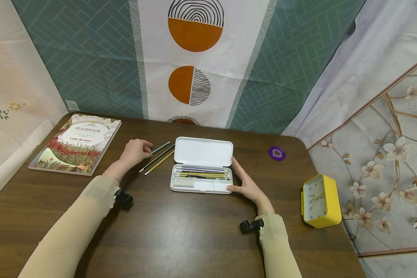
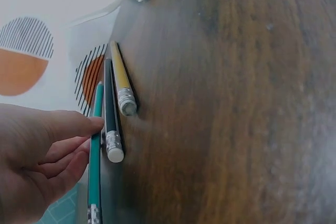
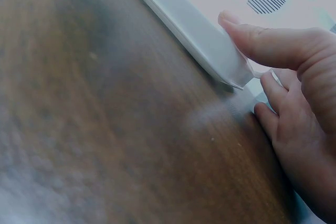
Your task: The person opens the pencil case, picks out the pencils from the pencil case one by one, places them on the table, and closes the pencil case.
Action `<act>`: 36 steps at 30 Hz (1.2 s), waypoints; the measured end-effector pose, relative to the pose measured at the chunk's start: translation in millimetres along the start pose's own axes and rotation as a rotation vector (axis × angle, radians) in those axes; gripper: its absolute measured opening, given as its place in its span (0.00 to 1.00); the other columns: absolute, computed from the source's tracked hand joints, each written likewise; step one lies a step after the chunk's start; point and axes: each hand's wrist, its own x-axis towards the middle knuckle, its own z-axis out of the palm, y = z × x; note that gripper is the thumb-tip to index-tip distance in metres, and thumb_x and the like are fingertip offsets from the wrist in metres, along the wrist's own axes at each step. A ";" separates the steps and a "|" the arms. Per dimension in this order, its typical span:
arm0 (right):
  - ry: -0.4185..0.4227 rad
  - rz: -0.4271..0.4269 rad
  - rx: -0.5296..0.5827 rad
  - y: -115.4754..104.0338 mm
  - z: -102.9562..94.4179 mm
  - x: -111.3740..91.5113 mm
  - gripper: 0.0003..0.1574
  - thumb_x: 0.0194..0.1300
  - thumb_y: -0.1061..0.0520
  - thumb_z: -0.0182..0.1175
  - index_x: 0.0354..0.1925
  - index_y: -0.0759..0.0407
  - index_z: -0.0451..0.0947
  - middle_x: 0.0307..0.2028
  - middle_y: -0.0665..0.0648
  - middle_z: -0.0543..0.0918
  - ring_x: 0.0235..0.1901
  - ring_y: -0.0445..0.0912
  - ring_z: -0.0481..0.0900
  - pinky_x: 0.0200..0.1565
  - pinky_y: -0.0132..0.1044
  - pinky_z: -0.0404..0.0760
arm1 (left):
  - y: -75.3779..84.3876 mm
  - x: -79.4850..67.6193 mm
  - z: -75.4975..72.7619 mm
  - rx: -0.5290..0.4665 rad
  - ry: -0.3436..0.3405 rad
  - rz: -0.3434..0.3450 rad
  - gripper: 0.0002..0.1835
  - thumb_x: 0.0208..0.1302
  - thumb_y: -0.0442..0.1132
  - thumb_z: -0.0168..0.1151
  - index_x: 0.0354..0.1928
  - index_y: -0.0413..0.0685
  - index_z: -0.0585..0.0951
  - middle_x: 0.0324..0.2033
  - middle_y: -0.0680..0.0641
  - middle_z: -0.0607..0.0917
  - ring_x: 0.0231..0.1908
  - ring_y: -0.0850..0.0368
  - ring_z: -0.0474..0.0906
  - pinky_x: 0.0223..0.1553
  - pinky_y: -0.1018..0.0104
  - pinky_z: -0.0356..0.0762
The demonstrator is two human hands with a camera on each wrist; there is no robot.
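Note:
My left hand (image 1: 135, 151) pinches a green pencil (image 2: 94, 166) between thumb and fingers, left of the pencil case. Beside it on the table lie a black pencil (image 2: 109, 98) and a yellow pencil (image 2: 119, 69), each with an eraser end toward me. A white pencil case (image 1: 204, 151) lies with its lid raised. Inside its tray are several pencils (image 1: 201, 174) and a whitish block (image 1: 183, 182). My right hand (image 1: 246, 185) holds the case's right end, its thumb on the tray's rim and its fingers along the outer side.
A book (image 1: 78, 144) with an illustrated cover lies at the back left of the brown table (image 1: 180, 235). To the right are a round purple object (image 1: 277, 153) and a yellow alarm clock (image 1: 321, 200). Patterned cloth hangs behind the table's far edge.

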 end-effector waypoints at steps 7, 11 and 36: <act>0.003 -0.006 0.006 -0.1 0.6 -0.4 0.66 0.56 0.68 0.69 0.78 0.58 0.36 0.78 0.61 0.39 0.77 0.55 0.38 0.74 0.56 0.43 | -2.2 -0.6 0.3 0.007 -0.003 0.005 0.18 0.57 0.28 0.67 0.49 0.26 0.81 0.34 0.36 0.88 0.38 0.40 0.85 0.45 0.46 0.79; 0.000 -0.006 0.006 0.6 0.4 -0.1 0.66 0.56 0.67 0.68 0.78 0.57 0.36 0.78 0.60 0.39 0.77 0.55 0.38 0.74 0.57 0.43 | -2.0 -0.5 -0.3 0.007 -0.003 0.004 0.18 0.56 0.28 0.67 0.49 0.26 0.81 0.34 0.36 0.88 0.38 0.40 0.85 0.46 0.46 0.79; -0.004 -0.009 0.005 3.0 -0.7 1.0 0.66 0.57 0.67 0.68 0.78 0.56 0.35 0.78 0.59 0.39 0.77 0.55 0.37 0.74 0.58 0.42 | 91.1 -5.4 -5.3 -0.054 -0.026 0.175 0.18 0.59 0.33 0.68 0.52 0.35 0.83 0.37 0.41 0.88 0.38 0.47 0.84 0.44 0.53 0.82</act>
